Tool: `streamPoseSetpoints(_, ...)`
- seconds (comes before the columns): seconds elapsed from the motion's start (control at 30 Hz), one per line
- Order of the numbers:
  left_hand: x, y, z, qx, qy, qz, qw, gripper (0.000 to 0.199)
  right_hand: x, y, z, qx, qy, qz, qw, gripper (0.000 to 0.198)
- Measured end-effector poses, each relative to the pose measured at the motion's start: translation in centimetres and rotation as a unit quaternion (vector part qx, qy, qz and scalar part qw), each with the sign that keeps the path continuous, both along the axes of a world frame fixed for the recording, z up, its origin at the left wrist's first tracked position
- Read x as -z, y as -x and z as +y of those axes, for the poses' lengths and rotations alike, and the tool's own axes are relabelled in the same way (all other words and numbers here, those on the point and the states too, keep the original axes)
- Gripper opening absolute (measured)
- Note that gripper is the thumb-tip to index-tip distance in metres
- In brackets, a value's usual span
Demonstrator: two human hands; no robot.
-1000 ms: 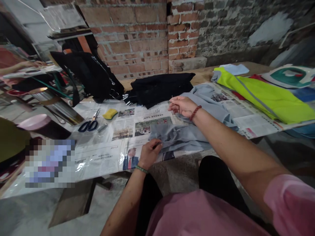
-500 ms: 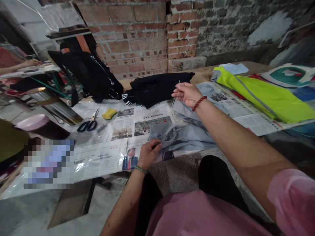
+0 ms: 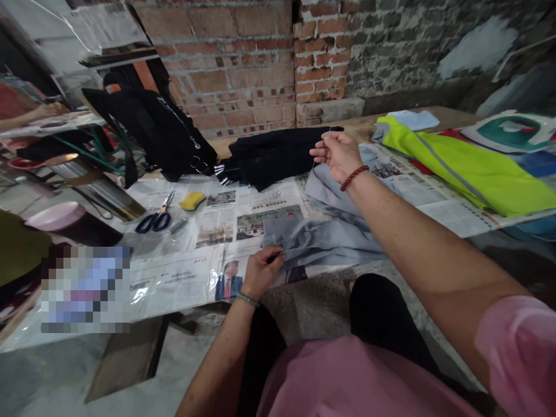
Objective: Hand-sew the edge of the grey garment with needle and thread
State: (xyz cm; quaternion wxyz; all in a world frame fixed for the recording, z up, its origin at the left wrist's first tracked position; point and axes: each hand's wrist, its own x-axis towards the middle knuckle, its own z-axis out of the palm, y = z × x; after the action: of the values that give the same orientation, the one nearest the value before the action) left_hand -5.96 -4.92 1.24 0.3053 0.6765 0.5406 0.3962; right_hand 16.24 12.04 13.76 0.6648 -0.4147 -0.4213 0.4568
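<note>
Grey cloth lies in loose folds at the front of the table, partly beneath my right forearm. My left hand is closed, pinching the cloth's left edge between thumb and fingers. Raised above the cloth's far part, my right hand pinches a thin, pale sewing needle that points upward. A faint strand of thread hangs below the fingers of that hand. How the thread runs toward the cloth is too fine to see.
Scissors and a yellow sponge lie on the newspaper-covered table. Two tumblers and a black bag stand left. Black cloth lies behind; a neon-yellow garment and an iron are right. Another person's arm shows far left.
My right hand has moved slightly up and to the right with the needle. My left hand keeps its pinch on the grey cloth in the same place.
</note>
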Motion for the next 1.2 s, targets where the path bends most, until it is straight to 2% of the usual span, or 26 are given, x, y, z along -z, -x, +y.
streamPoseSetpoints(0.13, -0.1, -0.1, 0.0, -0.003, 0.003, -0.015, 1.0, 0.011, 0.6, 0.5, -0.5, -0.015, -0.03, -0.066, 0.997, 0.008)
streamPoseSetpoints(0.2, -0.1, -0.2, 0.0, -0.005, 0.009, -0.021, 1.0, 0.011, 1.6, 1.2, -1.9, -0.075, -0.04, -0.17, 0.982, 0.01)
streamPoseSetpoints(0.23, -0.2, -0.2, 0.0, -0.008, 0.011, -0.024, 1.0, 0.011, 2.3, 1.6, -2.8, -0.117, -0.05, -0.242, 0.962, 0.011)
streamPoseSetpoints(0.27, -0.2, -0.2, 0.0, -0.01, 0.011, -0.025, 1.0, 0.011, 3.2, 2.0, -3.8, -0.163, -0.066, -0.322, 0.93, 0.011)
streamPoseSetpoints(0.33, -0.2, -0.2, -0.1, -0.011, 0.008, -0.023, 1.0, 0.011, 5.0, 2.8, -5.9, -0.236, -0.124, -0.472, 0.84, 0.012)
streamPoseSetpoints(0.4, -0.1, -0.2, -0.1, -0.012, 0.004, -0.02, 1.0, 0.012, 6.6, 3.2, -7.5, -0.27, -0.175, -0.583, 0.746, 0.015)
streamPoseSetpoints(0.43, -0.1, -0.2, -0.1, -0.013, 0.004, -0.018, 1.0, 0.012, 7.3, 3.3, -8.2, -0.276, -0.188, -0.621, 0.709, 0.017)
streamPoseSetpoints(0.47, 0.0, -0.2, -0.2, -0.014, 0.005, -0.016, 1.0, 0.012, 7.9, 3.4, -8.6, -0.276, -0.192, -0.651, 0.681, 0.019)
streamPoseSetpoints(0.53, 0.0, -0.2, -0.2, -0.015, 0.008, -0.013, 1.0, 0.013, 8.5, 3.4, -9.2, -0.275, -0.192, -0.685, 0.646, 0.023)
streamPoseSetpoints(0.63, 0.0, -0.2, -0.1, -0.009, 0.015, -0.012, 1.0, 0.012, 8.8, 3.4, -9.6, -0.281, -0.199, -0.694, 0.632, 0.026)
streamPoseSetpoints(0.77, 0.1, -0.1, -0.1, -0.008, 0.016, -0.014, 1.0, 0.013, 8.5, 3.5, -10.0, -0.309, -0.197, -0.682, 0.633, 0.027)
streamPoseSetpoints(1.2, 0.0, -0.1, 0.0, 0.003, 0.001, 0.012, 1.0, 0.015, 8.7, 3.9, -10.3, -0.339, -0.212, -0.623, 0.673, 0.029)
